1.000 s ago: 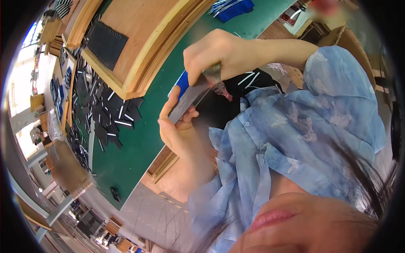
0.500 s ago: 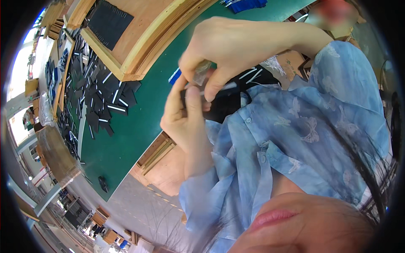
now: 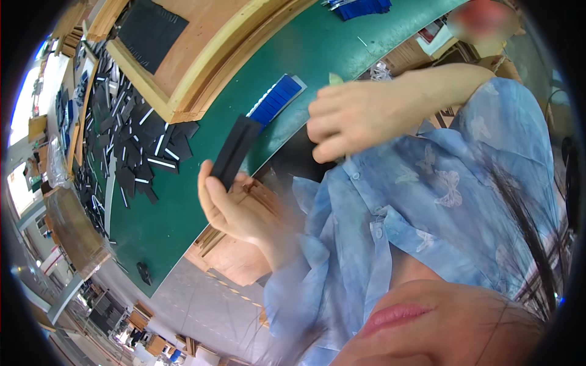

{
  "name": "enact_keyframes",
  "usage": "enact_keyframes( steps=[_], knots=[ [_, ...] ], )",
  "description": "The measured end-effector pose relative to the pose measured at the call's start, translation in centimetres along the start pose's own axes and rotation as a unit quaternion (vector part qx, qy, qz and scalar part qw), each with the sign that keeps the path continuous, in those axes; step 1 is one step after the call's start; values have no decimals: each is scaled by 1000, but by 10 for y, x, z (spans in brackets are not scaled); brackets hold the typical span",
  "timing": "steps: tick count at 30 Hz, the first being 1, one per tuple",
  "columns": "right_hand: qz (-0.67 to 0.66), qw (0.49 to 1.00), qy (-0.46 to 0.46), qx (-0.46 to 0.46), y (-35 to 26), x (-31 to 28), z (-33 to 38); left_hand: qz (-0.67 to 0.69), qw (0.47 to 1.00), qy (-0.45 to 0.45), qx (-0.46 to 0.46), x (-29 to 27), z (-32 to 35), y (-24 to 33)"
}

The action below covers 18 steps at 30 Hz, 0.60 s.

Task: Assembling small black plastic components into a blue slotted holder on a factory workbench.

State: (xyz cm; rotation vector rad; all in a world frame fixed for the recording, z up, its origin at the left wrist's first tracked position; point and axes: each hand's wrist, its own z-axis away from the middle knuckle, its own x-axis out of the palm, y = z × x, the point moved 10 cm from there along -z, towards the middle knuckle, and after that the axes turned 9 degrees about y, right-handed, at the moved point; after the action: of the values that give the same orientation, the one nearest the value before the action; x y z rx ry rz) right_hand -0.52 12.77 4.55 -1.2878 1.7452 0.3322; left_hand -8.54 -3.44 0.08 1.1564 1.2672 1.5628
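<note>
My left hand (image 3: 241, 204) holds a flat black rectangular piece (image 3: 237, 149) between thumb and fingers, tilted up over the green table edge. A darker line runs along the piece. To its right, my right hand (image 3: 357, 119) is closed, the back of the hand showing. A small pale scrap (image 3: 336, 78) sticks out above its knuckles; the part inside the hand is hidden. Just past the black piece, a row of blue strips (image 3: 274, 102) on a pale backing lies on the table.
The green table (image 3: 204, 143) carries a wooden frame (image 3: 183, 100) with a black sheet (image 3: 151, 35) inside. Many black pieces with white strips (image 3: 131, 143) are heaped at the left. More blue strips (image 3: 363, 7) lie at the far edge. A small black object (image 3: 143, 272) rests near the table corner.
My hands have moved apart from each other. The left one came down and left, bringing the black piece into plain view; the right one turned and closed, drawing back to the right.
</note>
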Motion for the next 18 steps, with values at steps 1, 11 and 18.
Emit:
enact_keyframes(
  steps=[1, 11, 18],
  knots=[
    [-1, 1000, -2, 3, 8, 1, 5, 27, 999, 5, 23, -6, 0, 3],
    [47, 969, 99, 223, 108, -15, 18, 9, 998, 48, 29, -23, -8, -8],
    [109, 977, 121, 136, 86, -29, 6, 25, 998, 56, 35, -31, -15, -17]
  ],
)
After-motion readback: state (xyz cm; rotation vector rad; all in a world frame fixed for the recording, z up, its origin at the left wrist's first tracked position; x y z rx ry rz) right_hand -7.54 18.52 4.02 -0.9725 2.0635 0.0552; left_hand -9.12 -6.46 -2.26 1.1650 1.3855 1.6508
